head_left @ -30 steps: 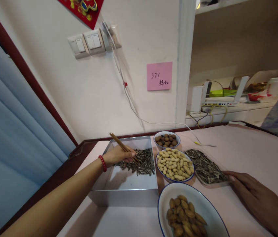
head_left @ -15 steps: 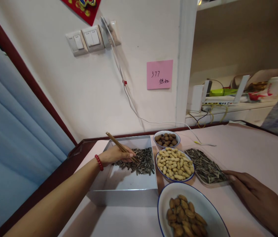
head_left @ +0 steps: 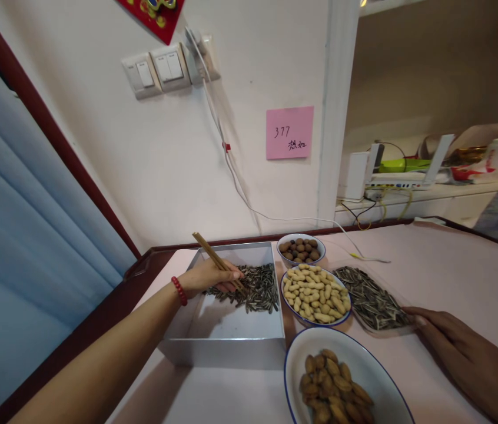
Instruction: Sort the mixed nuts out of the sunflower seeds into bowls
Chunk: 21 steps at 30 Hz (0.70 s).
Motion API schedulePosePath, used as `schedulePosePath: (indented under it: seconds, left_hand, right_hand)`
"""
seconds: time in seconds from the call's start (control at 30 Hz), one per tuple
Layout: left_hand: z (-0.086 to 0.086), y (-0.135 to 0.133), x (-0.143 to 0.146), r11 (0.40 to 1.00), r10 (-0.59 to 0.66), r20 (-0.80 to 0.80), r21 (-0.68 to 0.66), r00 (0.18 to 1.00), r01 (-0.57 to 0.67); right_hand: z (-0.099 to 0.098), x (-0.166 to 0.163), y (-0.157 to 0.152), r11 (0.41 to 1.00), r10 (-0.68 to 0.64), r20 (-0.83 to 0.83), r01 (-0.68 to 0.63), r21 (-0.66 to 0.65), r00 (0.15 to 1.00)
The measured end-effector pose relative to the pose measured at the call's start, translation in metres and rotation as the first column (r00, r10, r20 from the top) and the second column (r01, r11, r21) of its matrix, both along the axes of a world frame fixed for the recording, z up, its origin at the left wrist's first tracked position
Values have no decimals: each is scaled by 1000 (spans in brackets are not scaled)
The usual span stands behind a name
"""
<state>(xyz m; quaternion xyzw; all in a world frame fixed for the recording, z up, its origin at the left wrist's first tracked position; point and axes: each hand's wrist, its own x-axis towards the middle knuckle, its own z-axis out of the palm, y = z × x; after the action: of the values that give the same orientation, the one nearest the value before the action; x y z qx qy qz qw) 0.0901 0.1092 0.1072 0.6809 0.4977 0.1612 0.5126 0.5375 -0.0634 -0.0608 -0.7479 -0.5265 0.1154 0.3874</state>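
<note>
My left hand point(head_left: 213, 279), with a red bead bracelet on the wrist, is closed around a pair of wooden chopsticks point(head_left: 210, 251). Their lower tips touch striped sunflower seeds point(head_left: 260, 288) in a silver-grey box point(head_left: 226, 352). On the right, my right hand point(head_left: 465, 347) pinches the near corner of a shallow tray point(head_left: 385, 331) covered with more sunflower seeds point(head_left: 370, 297). Between the box and the tray stands a blue-rimmed bowl point(head_left: 285, 293) of peanuts point(head_left: 317, 294).
Behind the peanuts is a bowl point(head_left: 278, 249) of round brown nuts point(head_left: 301, 250). A larger bowl point(head_left: 375, 368) with almond-like nuts point(head_left: 332, 386) stands at the front. A white cable point(head_left: 275, 218) runs from the wall socket onto the pink tabletop point(head_left: 461, 265). A white router point(head_left: 397, 179) sits on the shelf.
The whole view has shifted slightly, so things appear a little further right. Both hands keep their holds, and the chopstick tips stay among the seeds.
</note>
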Motion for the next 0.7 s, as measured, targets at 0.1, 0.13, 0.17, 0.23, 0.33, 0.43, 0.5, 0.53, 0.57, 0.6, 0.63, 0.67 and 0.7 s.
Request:
schedulePosePath:
  seconds: [0.1,0.13,0.17,0.23,0.33,0.43,0.5,0.53,0.57,0.6,0.63,0.67,0.7]
  left_hand:
    - [0,-2,3,999,30,6,-36,1000,-30]
    - [0,-2,3,998,39,10,-46,999,-38]
    - [0,-3,3,997,46,15,-54,999,-45]
    - [1,-3,2,996,57,31,-66,998,-55]
    - [1,-3,1,995,68,48,-76,997,-64]
    - [1,-4,0,995,64,43,-83,997,-60]
    - [1,-5,1,995,57,42,-83,998,-53]
    - [1,-5,1,995,54,43,-82,998,-50]
    - [1,-5,1,996,51,46,-80,998,-47]
    - [1,-5,1,996,48,49,-76,998,-44]
    - [1,-5,1,997,42,52,-71,998,-38]
    - [1,-5,0,997,31,52,-66,998,-28]
    - [1,-5,0,998,17,52,-60,998,-13]
  right_hand:
    - [0,-1,0,1000,-2,11,2,9,1000]
    - [0,-1,0,1000,-3,17,3,13,1000]
    - [0,-1,1,1000,-4,24,3,18,1000]
    - [-1,-1,1,1000,-3,33,2,27,999]
    - [0,-1,1,999,10,28,-11,32,1000]
    - [2,-2,1,1000,14,5,-14,18,1000]
    - [3,-2,1,1000,6,-8,-6,13,1000]
    - [3,-2,1,1000,5,-11,-5,11,1000]
    - [3,-2,1,1000,4,-14,-4,7,1000]
    - [3,-3,1,1000,4,-16,-4,1,1000]
    - [3,-3,1,1000,4,-16,-4,-8,1000]
    - [2,-3,1,1000,3,-15,-3,-15,1000]
    - [2,-3,1,1000,4,-15,-4,-20,1000]
